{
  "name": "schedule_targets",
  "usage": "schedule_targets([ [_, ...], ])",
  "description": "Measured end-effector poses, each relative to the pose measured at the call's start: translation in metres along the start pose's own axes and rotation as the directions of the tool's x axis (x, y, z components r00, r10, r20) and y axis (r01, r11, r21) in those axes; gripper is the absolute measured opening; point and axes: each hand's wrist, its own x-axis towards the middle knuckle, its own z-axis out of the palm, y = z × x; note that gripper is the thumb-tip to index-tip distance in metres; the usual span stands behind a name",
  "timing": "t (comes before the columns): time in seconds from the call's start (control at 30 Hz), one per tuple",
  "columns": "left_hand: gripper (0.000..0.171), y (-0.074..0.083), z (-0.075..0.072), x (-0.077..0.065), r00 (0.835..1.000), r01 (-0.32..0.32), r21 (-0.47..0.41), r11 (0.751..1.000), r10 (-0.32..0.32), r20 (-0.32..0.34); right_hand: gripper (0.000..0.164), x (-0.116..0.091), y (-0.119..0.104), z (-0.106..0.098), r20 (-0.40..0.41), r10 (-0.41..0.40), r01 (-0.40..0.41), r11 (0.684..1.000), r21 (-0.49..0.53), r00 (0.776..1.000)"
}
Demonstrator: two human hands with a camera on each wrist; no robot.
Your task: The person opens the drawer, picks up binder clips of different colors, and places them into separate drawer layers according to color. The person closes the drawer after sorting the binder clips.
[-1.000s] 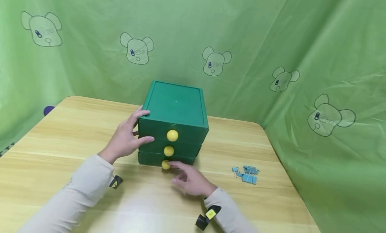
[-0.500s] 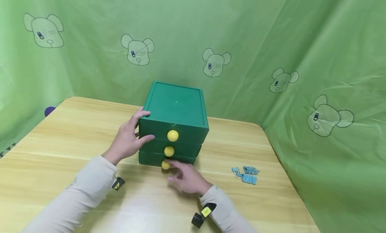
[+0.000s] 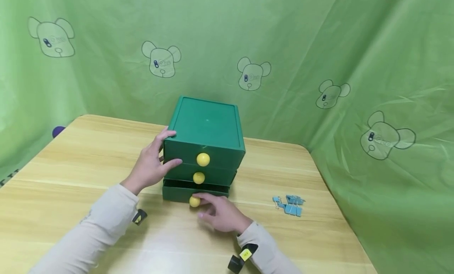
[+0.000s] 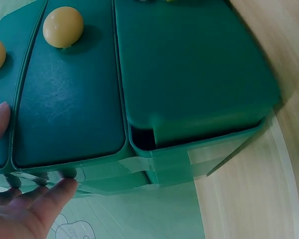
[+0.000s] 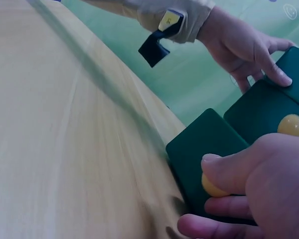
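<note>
A green drawer cabinet (image 3: 209, 124) with three drawers and round yellow knobs stands on the table. My left hand (image 3: 149, 161) grips its left front edge, the thumb on the front and the other fingers on the side and top. At the bottom drawer (image 3: 177, 193), my right hand (image 3: 223, 213) holds the yellow knob (image 3: 194, 202) between thumb and fingers. That drawer is pulled out a little, with a dark gap above its front. In the left wrist view, its front (image 4: 189, 64) juts past the other two drawers. The upper drawers are closed.
Several blue binder clips (image 3: 291, 205) lie together on the wooden table (image 3: 283, 242), right of the cabinet. A green curtain (image 3: 213, 26) with bear-head outlines hangs behind and along the right side.
The bottom drawer has slid toward me, opening a narrow gap above its front. My right hand has moved nearer with its knob. The left hand stays at the cabinet's edge.
</note>
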Motion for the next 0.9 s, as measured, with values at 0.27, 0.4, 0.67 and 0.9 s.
schedule_targets([
  [0.27, 0.073, 0.000, -0.001, 0.001, 1.000, 0.007, -0.011, 1.000, -0.007, 0.000, 0.047, -0.011, -0.014, -0.002, 0.084, 0.022, -0.028, 0.997, 0.076, 0.996],
  [0.4, 0.073, -0.001, 0.000, 0.000, 1.000, 0.012, -0.011, 1.000, -0.012, 0.005, 0.044, -0.016, -0.019, -0.003, 0.126, 0.032, -0.044, 0.994, 0.095, 0.992],
  [0.67, 0.074, -0.001, 0.001, 0.000, 1.000, 0.024, -0.024, 0.999, -0.024, 0.012, 0.045, -0.024, -0.025, -0.002, 0.174, 0.025, -0.036, 0.998, 0.060, 0.984],
  [0.9, 0.074, 0.000, 0.001, 0.000, 1.000, 0.018, -0.029, 0.999, -0.018, 0.006, 0.047, -0.031, -0.032, -0.001, 0.201, 0.025, -0.030, 0.999, 0.019, 0.979],
])
